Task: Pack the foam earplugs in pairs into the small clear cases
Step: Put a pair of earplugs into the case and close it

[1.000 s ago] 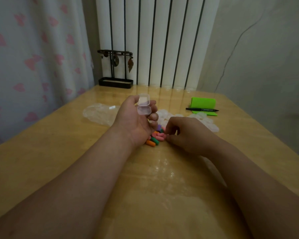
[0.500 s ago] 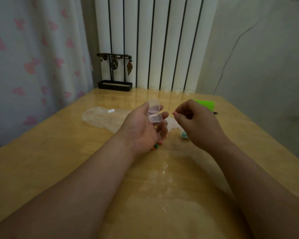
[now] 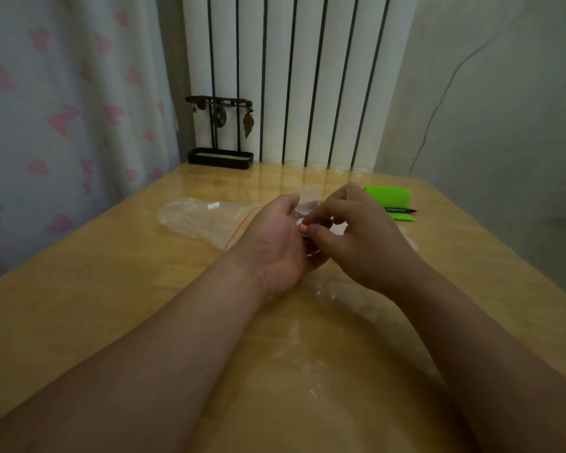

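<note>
Hard to make out most of the small clear case [image 3: 307, 206]: only the lid and a sliver of rim above the fingers, the rest hidden between the two hands. Contents impossible to judge, just a blurred pinkish tint. Patch of tabletop [image 3: 111, 289] under and behind the hands fully screened. A pale translucent edge past the right wrist, too vague to name. Both forearms cut off at the lower frame.

Writing: pale print along the barrel of the black pen [image 3: 401, 210], too small to read. White label patch on the clear plastic bag [image 3: 193, 219], unreadable.

Pose: left hand [image 3: 275, 238] palm turned up and inward, thumb and fingers curled round the case, gripping it. Right hand [image 3: 360, 237] back up, touching the left, fingers curled, thumb and forefinger pinching an orange-pink earplug [image 3: 303, 227] right at the case's near edge.

Beyond the hands: pen lying across a green pad [image 3: 388, 196] to the right, bag flat on the tabletop to the left, black jewellery stand [image 3: 219, 135] at the far edge.
</note>
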Tool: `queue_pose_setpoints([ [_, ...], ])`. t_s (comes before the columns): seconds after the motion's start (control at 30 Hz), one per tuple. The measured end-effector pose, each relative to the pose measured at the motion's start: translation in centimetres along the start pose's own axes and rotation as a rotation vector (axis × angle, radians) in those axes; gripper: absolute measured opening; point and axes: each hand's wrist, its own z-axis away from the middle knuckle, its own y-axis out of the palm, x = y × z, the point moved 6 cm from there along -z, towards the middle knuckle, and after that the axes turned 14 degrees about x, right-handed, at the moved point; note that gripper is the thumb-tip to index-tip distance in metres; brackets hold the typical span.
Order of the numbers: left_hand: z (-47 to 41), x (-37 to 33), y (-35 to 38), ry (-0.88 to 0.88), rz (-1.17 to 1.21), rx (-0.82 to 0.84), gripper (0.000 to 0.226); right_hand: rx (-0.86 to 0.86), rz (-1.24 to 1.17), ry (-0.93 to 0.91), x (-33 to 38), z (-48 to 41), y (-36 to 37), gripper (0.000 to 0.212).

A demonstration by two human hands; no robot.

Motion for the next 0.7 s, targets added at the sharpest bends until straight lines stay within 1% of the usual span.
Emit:
queue_pose_setpoints([
  [0.07, 0.0, -0.1, 0.1, 0.007, 0.025, 0.022, 0.055, -0.017, -0.065, 0.004, -0.1, 0.1, -0.3, 0.018],
  [0.13, 0.1, -0.4, 0.3, 0.012, 0.047, 0.023, 0.055, -0.094, -0.149, 0.027, -0.6, 0.1, -1.0, 0.016],
  [0.2, 0.0, -0.8, 0.1, 0.031, 0.045, -0.011, 0.053, -0.185, -0.175, 0.088, -1.5, 0.1, -1.8, 0.016],
  [0.27, 0.0, -1.3, -0.2, 0.064, 0.055, -0.052, 0.052, -0.202, -0.170, 0.158, -2.6, 0.0, -1.9, 0.016],
  [0.33, 0.1, -1.8, -0.5, 0.107, 0.076, -0.088, 0.052, -0.124, -0.146, 0.190, -3.2, -0.1, -1.3, 0.012],
  [0.4, 0.3, -2.4, -1.0, 0.158, 0.098, -0.121, 0.051, 0.016, -0.054, 0.198, -3.2, -0.2, 0.0, 0.007],
  [0.47, 0.3, -2.9, -1.5, 0.195, 0.121, -0.151, 0.051, 0.155, 0.024, 0.204, -3.0, -0.3, 1.4, 0.007],
  [0.53, 0.3, -3.1, -1.8, 0.212, 0.142, -0.173, 0.051, 0.263, 0.047, 0.215, -2.9, -0.2, 2.4, 0.011],
  [0.6, 0.2, -3.1, -1.9, 0.211, 0.147, -0.177, 0.052, 0.317, 0.075, 0.212, -2.8, -0.1, 2.9, 0.016],
  [0.7, 0.3, -2.9, -1.9, 0.207, 0.135, -0.176, 0.052, 0.325, 0.080, 0.202, -2.8, 0.0, 3.2, 0.018],
])
